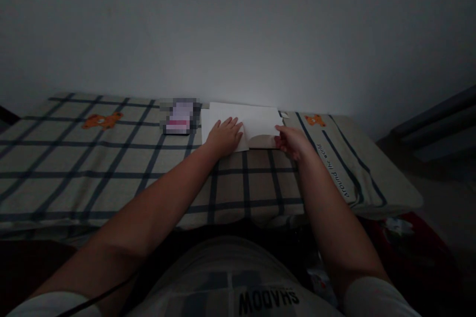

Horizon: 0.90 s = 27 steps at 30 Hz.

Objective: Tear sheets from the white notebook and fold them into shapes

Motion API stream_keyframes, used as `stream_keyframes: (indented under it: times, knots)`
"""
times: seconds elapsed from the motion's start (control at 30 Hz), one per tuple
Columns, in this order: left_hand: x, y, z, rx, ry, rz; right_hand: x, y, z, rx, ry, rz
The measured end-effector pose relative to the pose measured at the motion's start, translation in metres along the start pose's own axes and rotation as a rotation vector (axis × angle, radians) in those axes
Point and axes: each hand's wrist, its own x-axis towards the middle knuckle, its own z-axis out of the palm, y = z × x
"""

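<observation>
White paper (256,115) lies on the cloth-covered table by the wall, and its left part overlaps another white piece. My left hand (226,136) rests flat on the left part, fingers spread. At the right edge, my right hand (292,141) pinches the paper between thumb and curled fingers. Near the front edge, between the two hands, a darker, curved patch shows over a thin dark line; whether it is shadow or another layer I cannot tell. A small pale piece (284,114) pokes out behind the upper right corner.
A phone (179,118), its lit screen blurred out, lies left of the paper. The checked tablecloth (122,168) has orange bear prints and lettering at the right. A plain wall (238,29) rises directly behind the table. Red fabric (416,242) shows below the right end.
</observation>
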Motion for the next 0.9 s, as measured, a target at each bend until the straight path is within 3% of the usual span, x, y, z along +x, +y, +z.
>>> stream_keyframes:
  times: [0.13, 0.47, 0.9]
  knots:
    - [0.000, 0.001, 0.001, 0.013, 0.008, -0.007, -0.006, 0.005, -0.004, -0.076, -0.035, 0.022]
    - [-0.001, 0.003, -0.005, 0.026, -0.062, -0.008, -0.007, 0.015, -0.004, -0.291, 0.026, -0.037]
    - [0.001, 0.004, -0.005, 0.035, -0.115, -0.020, -0.007, 0.023, -0.014, -0.287, 0.020, -0.110]
